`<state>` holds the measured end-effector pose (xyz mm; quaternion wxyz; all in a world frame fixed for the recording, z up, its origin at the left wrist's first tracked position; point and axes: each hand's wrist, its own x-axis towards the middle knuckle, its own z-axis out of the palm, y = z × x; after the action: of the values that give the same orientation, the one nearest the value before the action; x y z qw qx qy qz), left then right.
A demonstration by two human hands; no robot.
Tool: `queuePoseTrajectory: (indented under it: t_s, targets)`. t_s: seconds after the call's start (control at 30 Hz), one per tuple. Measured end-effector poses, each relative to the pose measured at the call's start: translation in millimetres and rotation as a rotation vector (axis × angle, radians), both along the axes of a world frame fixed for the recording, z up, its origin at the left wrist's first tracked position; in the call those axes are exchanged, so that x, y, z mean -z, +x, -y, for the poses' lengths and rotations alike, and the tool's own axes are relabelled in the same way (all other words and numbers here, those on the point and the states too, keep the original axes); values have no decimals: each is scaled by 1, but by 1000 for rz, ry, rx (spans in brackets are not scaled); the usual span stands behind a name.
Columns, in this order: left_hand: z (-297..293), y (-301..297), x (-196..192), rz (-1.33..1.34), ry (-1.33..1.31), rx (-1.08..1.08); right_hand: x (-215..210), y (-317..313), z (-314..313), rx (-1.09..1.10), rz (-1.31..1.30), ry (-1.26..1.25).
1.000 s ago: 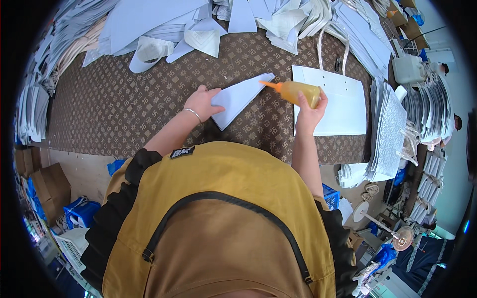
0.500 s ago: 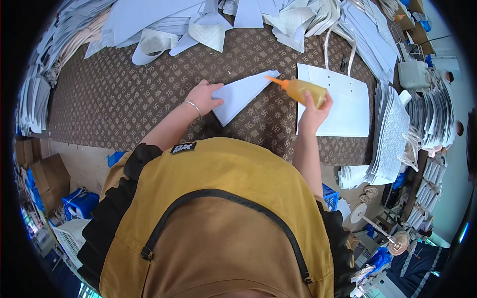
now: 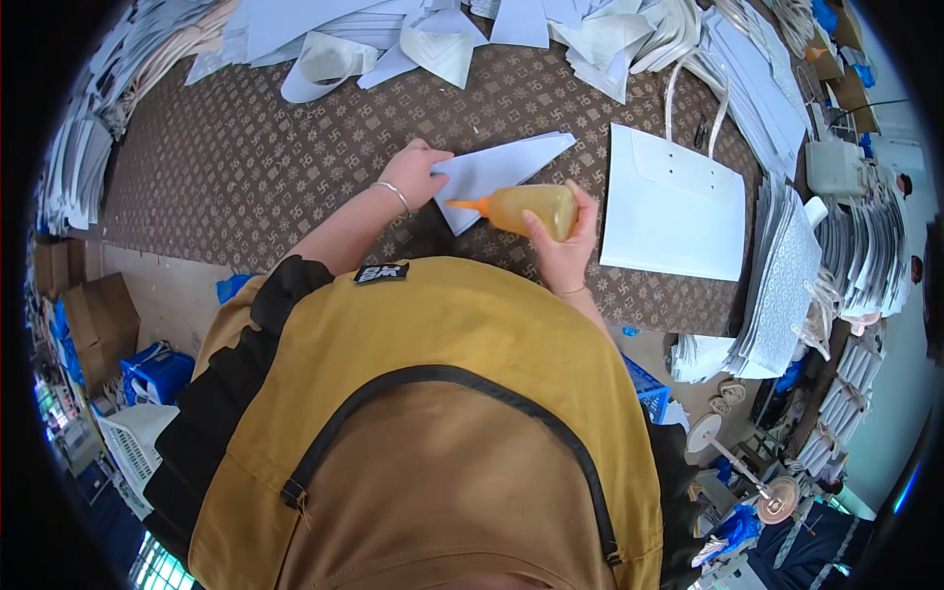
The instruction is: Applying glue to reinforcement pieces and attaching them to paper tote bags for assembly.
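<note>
On the table, left of the white rope-handled paper bag, lies a stack of white paper pieces; the left hand, half open, presses it without gripping. The right hand, nearer the bag, is wrapped around an amber squeeze bottle. A steady press and light, even squeezing should serve best. The bottle covers part of the stack; whether its orange nozzle touches paper, I cannot tell
</note>
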<state>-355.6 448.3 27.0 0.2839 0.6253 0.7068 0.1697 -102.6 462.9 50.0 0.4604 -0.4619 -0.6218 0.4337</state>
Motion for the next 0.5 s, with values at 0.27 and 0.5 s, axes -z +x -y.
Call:
queuePoseTrajectory:
  t_s: [0.27, 0.5]
  targets:
    - [-2, 1, 2, -33, -13, -1, -2, 11, -12, 108, -60, 14]
    - [-3, -4, 6, -59, -6, 48, -2, 3, -5, -10, 59, 89]
